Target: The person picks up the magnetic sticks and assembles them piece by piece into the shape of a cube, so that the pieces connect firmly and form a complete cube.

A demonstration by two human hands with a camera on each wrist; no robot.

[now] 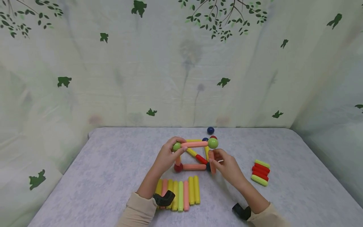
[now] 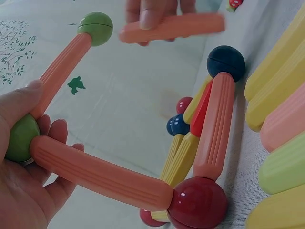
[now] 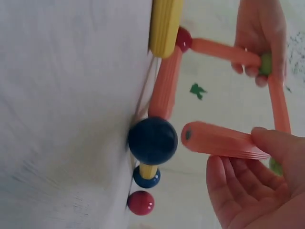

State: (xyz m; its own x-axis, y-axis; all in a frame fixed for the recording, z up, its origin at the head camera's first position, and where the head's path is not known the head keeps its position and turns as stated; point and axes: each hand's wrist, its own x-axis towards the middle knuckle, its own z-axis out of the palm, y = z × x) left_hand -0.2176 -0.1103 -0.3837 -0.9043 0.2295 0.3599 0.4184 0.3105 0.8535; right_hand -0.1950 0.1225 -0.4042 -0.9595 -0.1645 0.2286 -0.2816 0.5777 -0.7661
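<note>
My left hand (image 1: 170, 151) grips a green ball (image 2: 21, 138) that joins two salmon-pink rods. One salmon rod (image 1: 194, 144) runs right to a second green ball (image 1: 213, 143). The other rod (image 2: 102, 171) drops to a red ball (image 1: 178, 167). From there a salmon rod (image 1: 194, 167) lies along the table to a dark blue ball (image 3: 152, 141). My right hand (image 1: 225, 164) pinches a loose salmon rod (image 3: 221, 140) between thumb and fingers. In the left wrist view, that rod is apart from the upper green ball and the blue ball.
Behind stand yellow rods (image 1: 191, 152), a red rod (image 1: 201, 159) and further balls, partly hidden. A lone blue ball (image 1: 210, 130) sits at the back edge. In front lies a row of yellow, salmon and green rods (image 1: 180, 196). Short red and green rods (image 1: 260, 172) lie to the right.
</note>
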